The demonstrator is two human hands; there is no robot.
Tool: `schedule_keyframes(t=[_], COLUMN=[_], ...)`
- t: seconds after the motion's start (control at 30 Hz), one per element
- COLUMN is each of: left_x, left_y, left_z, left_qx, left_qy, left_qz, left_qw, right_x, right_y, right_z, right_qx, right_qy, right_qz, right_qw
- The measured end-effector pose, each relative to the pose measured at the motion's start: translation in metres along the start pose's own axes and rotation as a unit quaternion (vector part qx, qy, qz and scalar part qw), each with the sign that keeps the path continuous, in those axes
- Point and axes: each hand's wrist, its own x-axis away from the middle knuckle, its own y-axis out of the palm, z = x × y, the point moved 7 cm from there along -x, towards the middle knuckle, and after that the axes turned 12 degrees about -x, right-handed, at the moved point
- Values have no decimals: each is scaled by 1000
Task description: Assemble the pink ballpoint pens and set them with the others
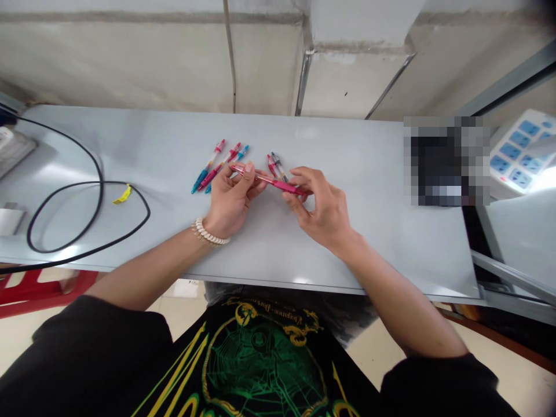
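Both hands hold one pink pen (284, 186) above the table, tilted slightly down to the right. My left hand (232, 200) pinches its clear upper end between thumb and fingers. On the pink grip end, the fingers of my right hand (324, 208) are closed. Left of the hands lie several pens, among them one with a teal grip and pink top (208, 166) and a pink one (219, 166); a blue-topped pen (244, 152) is partly hidden by my left hand. Behind the held pen are a red pen (271, 165) and a dark-topped pen (278, 165).
A black cable (101, 168) loops over the left of the grey table (382, 231), with a yellow tag (123, 194) on it. A white adapter (11, 220) sits at the left edge. At the right are a pixelated dark object (434, 165) and a white power strip (519, 153).
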Motion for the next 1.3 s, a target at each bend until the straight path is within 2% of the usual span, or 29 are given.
schedule_keyframes(t=[0.07,0.2,0.4,0.5,0.6,0.77,0.9,1.1,1.17,1.23,1.3], left_x=[0,-2,-3,-3,-3,-2,-1,2,0,-5,-9], left_y=[-1,-2,-3,-2,0,1,1,5,3,-1,-6], left_z=[0,-1,-2,-1,-1,0,-1,4,5,7,11], left_qx=[3,0,-11,-6,6,5,-13,-19,-21,-24,-27], left_qy=[3,14,35,44,45,52,53,83,87,102,125], left_qz=[2,-3,-7,-17,-30,-38,-38,-72,-64,-39,-18], left_qw=[1000,1000,999,999,999,998,998,994,994,994,992], right_x=[0,1,0,1,4,4,4,3,3,1,-3], right_y=[2,2,3,8,15,13,15,15,18,17,10], right_z=[-1,3,4,5,10,5,6,5,3,-2,-10], right_qx=[15,32,33,56,96,72,83,72,71,48,-9], right_qy=[-14,25,46,46,80,62,66,81,86,80,69], right_qz=[-19,-36,-56,-107,-167,-134,-154,-170,-175,-153,-105], right_qw=[1000,999,997,992,978,986,982,979,978,984,992])
